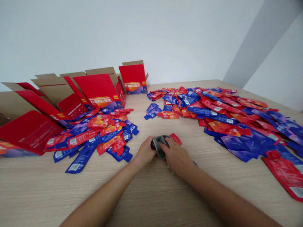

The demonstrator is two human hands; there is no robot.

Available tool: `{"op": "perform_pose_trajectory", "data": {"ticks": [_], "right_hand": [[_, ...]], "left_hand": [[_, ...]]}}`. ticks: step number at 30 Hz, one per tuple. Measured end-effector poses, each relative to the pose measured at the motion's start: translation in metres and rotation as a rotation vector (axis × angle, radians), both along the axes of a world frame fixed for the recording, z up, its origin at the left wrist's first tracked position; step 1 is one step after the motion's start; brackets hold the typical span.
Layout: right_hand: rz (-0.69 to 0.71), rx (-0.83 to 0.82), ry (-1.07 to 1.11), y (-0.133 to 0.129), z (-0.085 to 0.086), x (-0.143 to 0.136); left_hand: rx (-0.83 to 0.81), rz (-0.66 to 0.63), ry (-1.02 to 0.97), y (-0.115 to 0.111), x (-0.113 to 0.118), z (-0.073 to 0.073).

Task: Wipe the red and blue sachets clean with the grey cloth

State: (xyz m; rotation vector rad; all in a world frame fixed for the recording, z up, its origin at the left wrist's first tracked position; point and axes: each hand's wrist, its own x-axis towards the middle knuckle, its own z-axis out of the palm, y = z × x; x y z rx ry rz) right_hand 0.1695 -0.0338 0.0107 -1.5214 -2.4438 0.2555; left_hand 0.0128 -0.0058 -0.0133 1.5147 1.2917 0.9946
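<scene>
Near the middle of the table, my left hand [146, 150] and my right hand [177, 156] are close together, both closed on a bunched grey cloth [161, 145]. The right fingers press into its folds, and the left fingers curl around its left side. A red sachet [176, 138] shows its end just beyond my right hand. Whether it is held or lies on the table I cannot tell, as the rest is hidden. Part of the cloth hangs beneath my right hand.
A large pile of red and blue sachets [213, 110] spreads over the right side. Another sachet pile [101, 130] lies at left, before several open red cartons [94, 86]. One carton [133, 77] stands farther back. The wooden table [151, 195] ends at a white wall.
</scene>
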Motion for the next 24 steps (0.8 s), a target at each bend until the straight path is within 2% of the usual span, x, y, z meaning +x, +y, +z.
{"op": "perform_pose_trajectory", "data": {"ticks": [3,6,8,9,13,15,21,24], "right_hand": [[-0.048,-0.029,-0.041,0.011,-0.001,0.009],[-0.233,-0.059,-0.104,0.027,0.001,0.029],[-0.296,-0.060,-0.146,0.027,0.003,0.032],[-0.275,-0.054,-0.152,0.023,0.004,0.029],[-0.050,-0.048,-0.133,-0.002,0.006,-0.001],[-0.017,-0.061,-0.127,-0.006,0.005,-0.007],[-0.238,-0.062,-0.203,0.016,0.006,0.022],[-0.182,-0.041,-0.220,0.010,0.008,0.018]], "left_hand": [[-0.071,-0.005,-0.044,0.003,-0.001,0.001],[-0.153,-0.007,-0.122,0.007,-0.004,-0.003],[-0.180,0.000,-0.176,0.009,-0.006,-0.006],[-0.186,0.005,-0.194,0.009,-0.007,-0.007],[-0.150,0.006,-0.191,0.009,-0.008,-0.008],[-0.121,-0.006,-0.176,0.009,-0.009,-0.008],[-0.172,-0.047,-0.236,0.009,-0.011,-0.009],[-0.169,-0.053,-0.270,0.010,-0.014,-0.011]]}}
